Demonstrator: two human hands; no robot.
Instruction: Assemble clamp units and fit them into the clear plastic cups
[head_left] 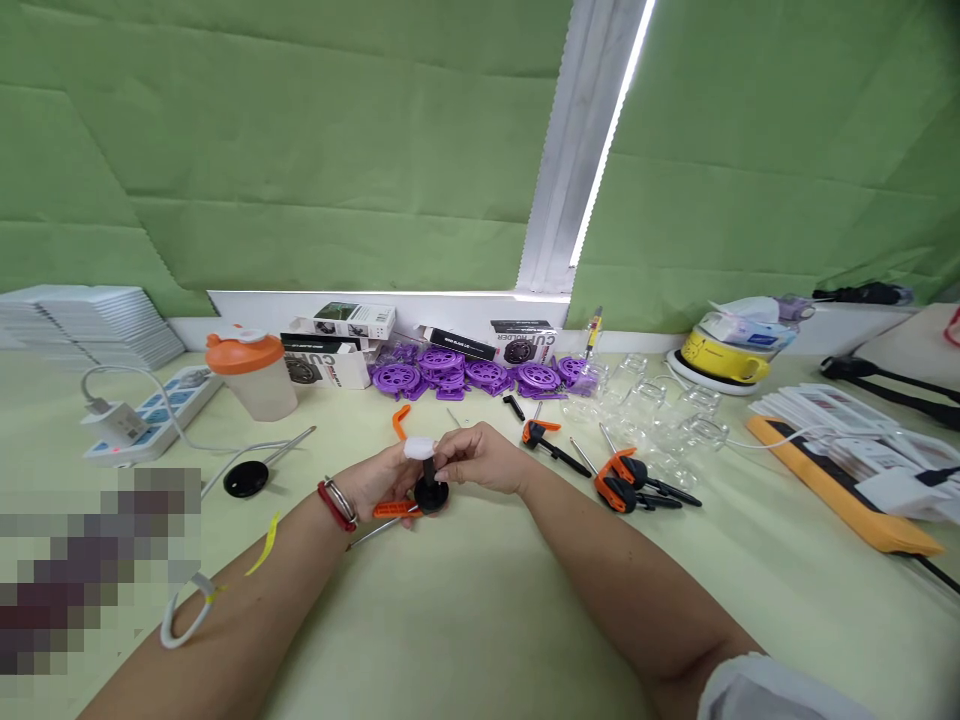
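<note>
My left hand (pixel 384 478), with a white covering over a fingertip, is closed round a black-and-orange clamp-like part (pixel 431 494) with a round black end. Orange pieces stick out beyond the fingers, above and below. Against the upright black stem of that part, my right hand (pixel 478 462) has its fingers pinched; whether they grip the stem or a smaller piece is hidden. A thin metal rod (pixel 375 533) juts out below my left hand. Similar black-and-orange parts (pixel 619 490) lie to the right of my hands, with another (pixel 541 435) farther back.
Purple wheel-like pieces (pixel 442 372) line the back, before cup holder boxes (pixel 330 365). Clear plastic cups (pixel 649 405) stand right of them. A shaker bottle (pixel 259 375), power strip (pixel 161 410) and black disc with rod (pixel 246 479) are left; an orange-edged power strip (pixel 847 490) is right.
</note>
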